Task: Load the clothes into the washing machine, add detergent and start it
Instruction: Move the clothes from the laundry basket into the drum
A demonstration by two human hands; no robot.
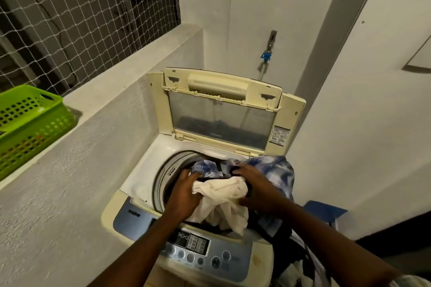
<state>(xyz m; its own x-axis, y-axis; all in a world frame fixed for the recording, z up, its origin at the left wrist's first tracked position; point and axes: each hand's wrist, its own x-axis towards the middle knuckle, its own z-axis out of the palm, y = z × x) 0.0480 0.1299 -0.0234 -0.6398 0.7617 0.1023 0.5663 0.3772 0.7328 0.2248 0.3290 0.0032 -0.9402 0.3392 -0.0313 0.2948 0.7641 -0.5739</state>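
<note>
A cream top-loading washing machine (137,184) stands below me with its lid (221,109) folded upright. A bundle of clothes sits over the drum mouth: a white cloth (221,202), a blue checked shirt (277,170) and some dark fabric. My left hand (184,196) grips the white cloth at its left side. On the bundle's right, my right hand (256,189) holds the cloth and the dark fabric. The shirt spills over the machine's right rim. The blue control panel (193,244) with round buttons lies under my forearms. No detergent shows.
A green perforated basket (30,121) rests on the concrete ledge at left, under a netted window. A tap with a blue fitting (265,56) is on the back wall. A blue object (326,212) stands to the right of the machine. More clothes hang at bottom right.
</note>
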